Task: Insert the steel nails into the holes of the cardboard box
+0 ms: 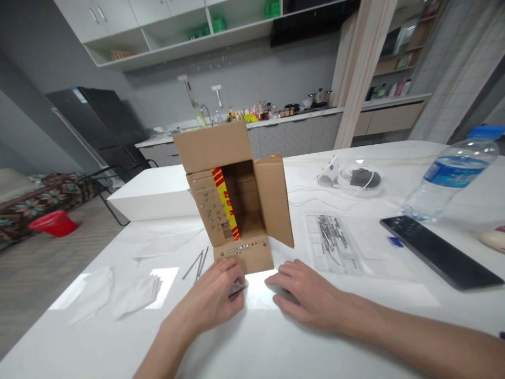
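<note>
- Left hand (223,292), right hand (305,295): fingers curled; whether grasping anything, cannot tell.
- Cardboard box (275,195): open, just beyond; left panel (208,210) studded, front flap (255,260) partly so, dark spots (253,244) apparently unfilled.
- Metal pins (329,231): many apparently unused, in case (314,247), right.

The left hand (221,289) and right hand (305,295) are both bare, with slim fingers (235,270) and smooth, rounded backs. The left forearm (170,337) is uncovered and narrows at the wrist; the right forearm (398,329), likewise bare, broadens gradually away from the hand. Nail shape is too blurred to tell.
</note>
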Demonstrator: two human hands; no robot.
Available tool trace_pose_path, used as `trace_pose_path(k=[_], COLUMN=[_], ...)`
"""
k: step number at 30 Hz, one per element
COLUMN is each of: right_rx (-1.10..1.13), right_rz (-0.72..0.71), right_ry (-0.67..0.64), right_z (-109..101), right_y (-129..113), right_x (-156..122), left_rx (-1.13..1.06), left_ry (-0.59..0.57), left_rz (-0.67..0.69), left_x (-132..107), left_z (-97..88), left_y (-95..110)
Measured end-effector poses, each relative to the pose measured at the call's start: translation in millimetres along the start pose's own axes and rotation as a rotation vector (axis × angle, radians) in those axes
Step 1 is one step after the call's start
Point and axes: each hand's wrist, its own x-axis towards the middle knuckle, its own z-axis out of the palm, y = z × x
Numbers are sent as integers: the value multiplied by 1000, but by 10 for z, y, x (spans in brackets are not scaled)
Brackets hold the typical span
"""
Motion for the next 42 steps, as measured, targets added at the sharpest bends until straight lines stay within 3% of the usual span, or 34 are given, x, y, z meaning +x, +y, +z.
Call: trace_pose_path(k=[13, 30, 42], right_rx=[-7, -18, -26], right_rz=[-1, -9, -5], right_ry=[5, 4, 8], right_z=[28, 14, 17], right_y=[22, 11, 4], right_x=[-4, 6, 1], left_rx=[-44, -130, -121], left_ry=[-89, 253, 352], left_rz=[-74, -54, -5], left_x=[11, 77, 100], left_z=[12, 113, 174], left_y=[-15, -99, -149])
